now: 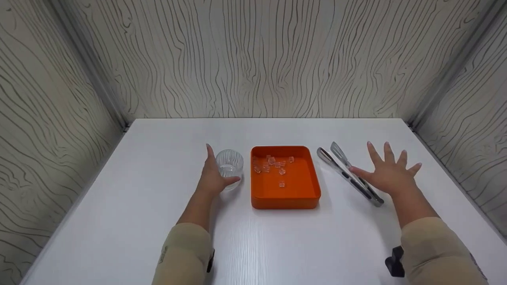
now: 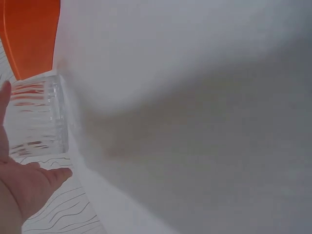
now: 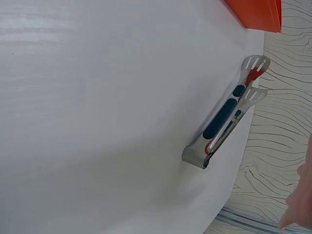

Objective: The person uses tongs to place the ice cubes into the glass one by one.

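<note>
A clear ribbed glass stands upright left of an orange tray. My left hand is beside it, thumb and fingers spread around its near left side; in the left wrist view the glass shows between thumb and fingers, which are not curled round it. On the right, metal tongs with dark grip pads lie on the table, their two arms apart. Over their handle end and to the right, my right hand is spread wide with nothing in it. The right wrist view shows the whole tongs and only part of the hand.
The orange tray sits mid-table, holding several small clear cubes, mostly toward its far left. A white table carries everything. Wood-grain panels rise behind and at both sides.
</note>
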### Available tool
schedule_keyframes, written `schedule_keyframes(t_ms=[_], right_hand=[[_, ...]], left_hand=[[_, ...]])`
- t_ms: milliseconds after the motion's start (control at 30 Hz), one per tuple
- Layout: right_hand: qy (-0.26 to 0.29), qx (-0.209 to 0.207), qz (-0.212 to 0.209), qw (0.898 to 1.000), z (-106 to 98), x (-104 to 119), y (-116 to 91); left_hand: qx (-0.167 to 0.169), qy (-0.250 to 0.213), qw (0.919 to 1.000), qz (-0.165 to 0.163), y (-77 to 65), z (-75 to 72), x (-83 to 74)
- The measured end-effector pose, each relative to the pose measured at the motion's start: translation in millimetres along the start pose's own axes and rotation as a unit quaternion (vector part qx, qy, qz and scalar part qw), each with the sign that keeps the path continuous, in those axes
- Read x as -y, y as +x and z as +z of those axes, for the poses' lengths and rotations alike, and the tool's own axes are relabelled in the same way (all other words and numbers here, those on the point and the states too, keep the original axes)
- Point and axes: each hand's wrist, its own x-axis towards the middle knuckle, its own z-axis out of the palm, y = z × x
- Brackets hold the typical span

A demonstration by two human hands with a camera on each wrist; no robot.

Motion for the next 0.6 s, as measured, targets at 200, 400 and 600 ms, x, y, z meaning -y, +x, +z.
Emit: schedule_keyframes(t_ms=[200, 400, 600], right_hand=[[0.001, 0.0, 0.005, 1.0, 0.2, 1.0, -1.6], [-0.001, 0.0, 0.007, 1.0, 3.4, -0.2, -2.1], [-0.001, -0.002, 0.007, 1.0, 3.2, -0.3, -2.8]], left_hand=[[-0.005, -0.029, 0.9995, -0.015, 1.3, 5.8, -6.3], [-0.024, -0.014, 0.9989, -0.038, 1.3, 8.5, -7.3], [-0.028, -0.013, 0.9992, -0.026, -1.5, 8.8, -4.8]])
